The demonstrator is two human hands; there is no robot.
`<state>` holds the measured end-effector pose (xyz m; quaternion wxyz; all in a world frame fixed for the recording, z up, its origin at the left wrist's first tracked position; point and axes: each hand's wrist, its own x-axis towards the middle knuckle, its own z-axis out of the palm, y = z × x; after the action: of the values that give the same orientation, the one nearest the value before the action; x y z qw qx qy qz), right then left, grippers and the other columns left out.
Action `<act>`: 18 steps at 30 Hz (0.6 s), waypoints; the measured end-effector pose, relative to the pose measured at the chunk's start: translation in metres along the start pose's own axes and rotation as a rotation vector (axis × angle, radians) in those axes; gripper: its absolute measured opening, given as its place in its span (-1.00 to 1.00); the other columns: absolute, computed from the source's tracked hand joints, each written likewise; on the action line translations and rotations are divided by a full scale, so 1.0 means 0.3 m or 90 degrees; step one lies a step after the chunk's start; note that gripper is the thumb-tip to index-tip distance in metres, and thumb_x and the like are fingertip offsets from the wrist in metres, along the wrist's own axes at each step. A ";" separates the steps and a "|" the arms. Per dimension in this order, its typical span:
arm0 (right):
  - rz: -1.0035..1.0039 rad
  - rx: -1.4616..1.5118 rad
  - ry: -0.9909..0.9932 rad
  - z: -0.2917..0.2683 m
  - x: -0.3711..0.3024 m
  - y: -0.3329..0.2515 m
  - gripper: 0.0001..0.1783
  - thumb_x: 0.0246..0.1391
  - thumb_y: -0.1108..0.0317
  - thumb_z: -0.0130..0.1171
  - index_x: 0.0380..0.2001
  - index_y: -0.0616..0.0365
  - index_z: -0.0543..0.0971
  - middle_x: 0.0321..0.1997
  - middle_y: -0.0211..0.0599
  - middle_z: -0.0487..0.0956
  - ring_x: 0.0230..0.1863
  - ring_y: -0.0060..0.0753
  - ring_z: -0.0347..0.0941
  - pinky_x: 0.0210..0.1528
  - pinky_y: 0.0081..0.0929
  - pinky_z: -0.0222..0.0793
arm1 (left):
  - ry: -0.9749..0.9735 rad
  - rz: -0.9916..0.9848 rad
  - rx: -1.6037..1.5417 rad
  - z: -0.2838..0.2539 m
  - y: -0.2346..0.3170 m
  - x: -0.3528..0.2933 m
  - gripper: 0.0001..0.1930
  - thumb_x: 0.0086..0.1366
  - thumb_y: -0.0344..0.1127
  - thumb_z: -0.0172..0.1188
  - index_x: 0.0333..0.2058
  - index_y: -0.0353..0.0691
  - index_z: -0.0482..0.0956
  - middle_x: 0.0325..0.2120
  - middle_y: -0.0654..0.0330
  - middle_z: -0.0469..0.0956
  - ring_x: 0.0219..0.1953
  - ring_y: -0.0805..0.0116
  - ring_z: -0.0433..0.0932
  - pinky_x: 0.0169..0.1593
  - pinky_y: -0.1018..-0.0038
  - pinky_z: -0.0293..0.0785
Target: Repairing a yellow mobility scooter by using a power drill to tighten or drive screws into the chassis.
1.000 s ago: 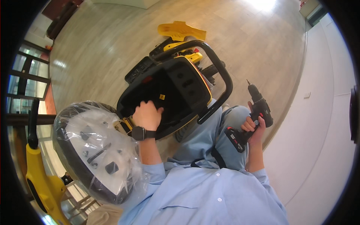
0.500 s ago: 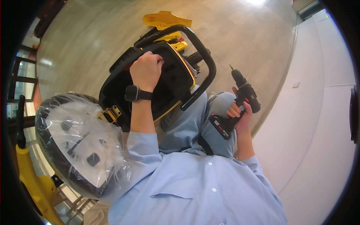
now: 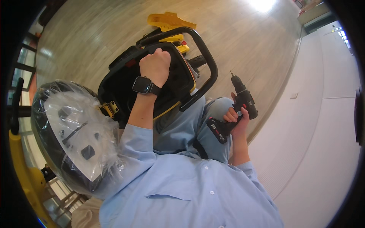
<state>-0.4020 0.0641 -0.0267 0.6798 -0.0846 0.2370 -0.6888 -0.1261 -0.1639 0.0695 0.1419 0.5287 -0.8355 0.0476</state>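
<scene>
My left hand (image 3: 155,67), with a dark watch on its wrist, is closed with its knuckles facing up. It is over the black storage tub (image 3: 125,85), which has a yellow edge; the curled fingers hide whatever they may hold. My right hand (image 3: 238,118) wraps the grip of a black cordless drill (image 3: 245,98) above my knee. The drill's bit points away from me, toward the floor beyond. To the left of the tub, a plastic-wrapped black seat (image 3: 76,133) stands tilted up, joined to it by a gold-coloured hinge bracket (image 3: 109,109).
A black tubular rail (image 3: 213,68) curves around the tub's far right side. Yellow parts (image 3: 172,21) lie beyond it on the wood-look floor (image 3: 106,26). A yellow frame with a black handle (image 3: 16,110) stands at far left. A white wall (image 3: 304,125) runs along the right.
My left hand has turned so its knuckles face up and shifted slightly right over the tub. The drill stays in my right hand, slightly further left in the picture. The view has tilted a little.
</scene>
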 end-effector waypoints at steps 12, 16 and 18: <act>-0.008 -0.001 -0.041 -0.009 -0.008 0.000 -0.19 0.27 0.06 0.02 0.51 0.03 0.07 -0.60 -0.59 0.17 -0.65 -0.73 0.11 -0.42 -0.61 0.15 | 0.153 -0.142 -0.363 -0.033 -0.053 -0.080 -0.90 0.33 -0.35 0.21 -0.22 -0.18 0.62 -0.30 0.12 0.56 -0.24 0.02 0.62 -0.19 0.15 0.54; -0.008 0.015 -0.011 0.001 -0.007 0.004 -0.20 0.23 0.06 0.05 0.48 0.03 0.13 -0.61 -0.58 0.18 -0.66 -0.71 0.08 -0.42 -0.60 0.14 | 0.123 -0.080 -0.284 -0.020 -0.082 -0.077 -0.93 0.24 -0.38 0.30 -0.31 -0.16 0.72 -0.38 0.10 0.55 -0.27 0.06 0.60 -0.19 0.26 0.53; -0.004 0.009 -0.022 -0.004 -0.004 0.013 -0.19 0.27 0.08 0.03 0.51 0.03 0.07 -0.60 -0.58 0.17 -0.65 -0.72 0.11 -0.40 -0.60 0.16 | 0.126 -0.050 -0.242 0.014 -0.098 -0.069 -0.93 0.20 -0.36 0.33 -0.34 -0.12 0.75 -0.41 0.13 0.55 -0.28 0.08 0.61 -0.20 0.27 0.54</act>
<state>-0.3989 0.0656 -0.0292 0.6822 -0.0926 0.2202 -0.6910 -0.0923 -0.1598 0.0576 0.3218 0.5174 -0.7903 -0.0645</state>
